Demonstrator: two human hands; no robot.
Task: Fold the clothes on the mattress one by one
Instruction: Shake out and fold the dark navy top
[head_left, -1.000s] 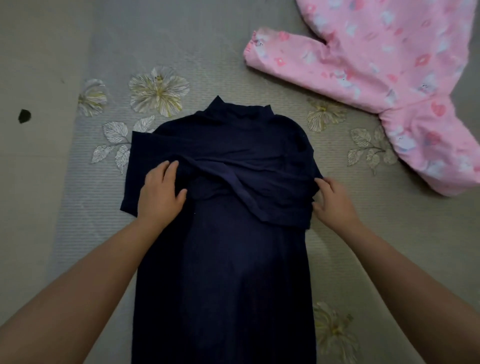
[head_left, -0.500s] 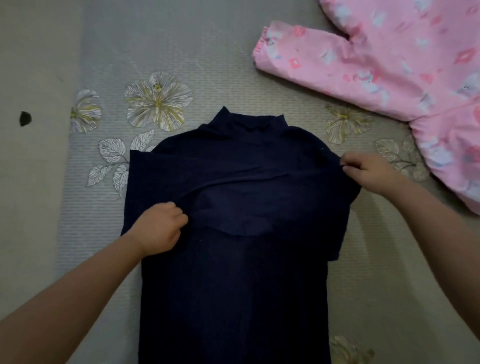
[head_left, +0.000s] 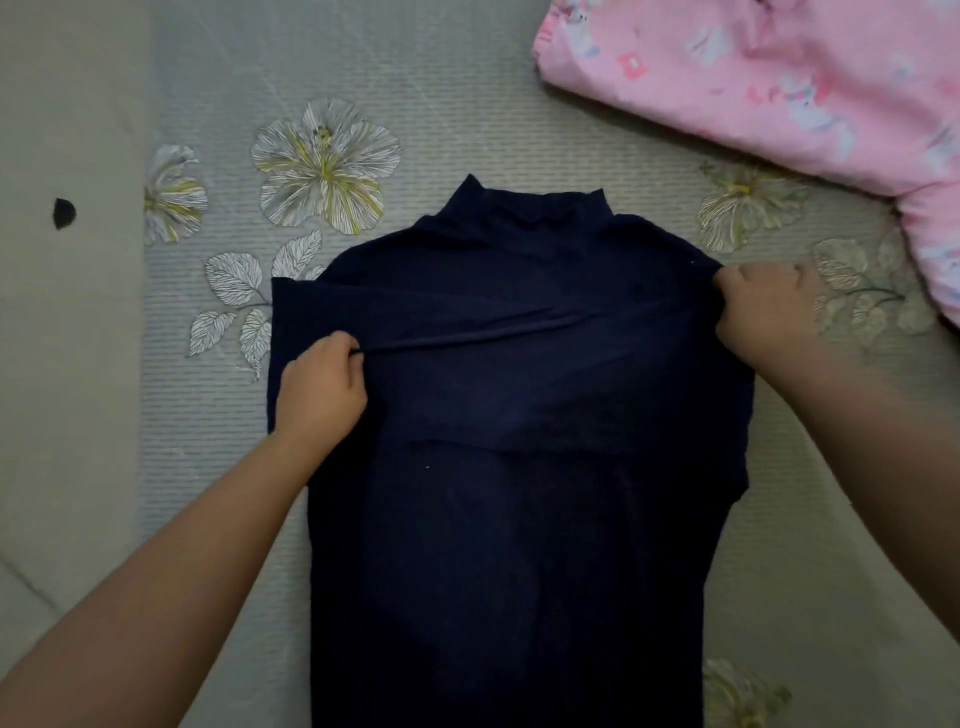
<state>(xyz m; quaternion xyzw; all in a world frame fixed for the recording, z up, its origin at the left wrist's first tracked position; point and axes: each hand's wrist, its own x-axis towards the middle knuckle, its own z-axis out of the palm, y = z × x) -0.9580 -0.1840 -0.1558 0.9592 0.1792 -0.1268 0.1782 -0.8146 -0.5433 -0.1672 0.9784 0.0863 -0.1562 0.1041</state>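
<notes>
A navy high-neck garment (head_left: 519, 545) lies flat on the grey flowered mattress (head_left: 441, 104), neck pointing away from me. One sleeve is folded across its chest. My left hand (head_left: 322, 389) pinches the folded sleeve's edge at the garment's left side, fingers curled into the cloth. At the right shoulder, my right hand (head_left: 758, 312) grips the fabric's edge. A taut crease runs between the two hands. A pink printed garment (head_left: 779, 78) lies spread at the upper right.
A plain beige surface (head_left: 67, 364) borders the mattress on the left, with a small dark spot (head_left: 64, 213) on it. Bare mattress shows to the left of the navy garment and beyond its neck.
My right hand has moved from the garment's mid right side up to its right shoulder. The left hand went from lying flat to pinching the sleeve. The sleeve fold now stretches taut.
</notes>
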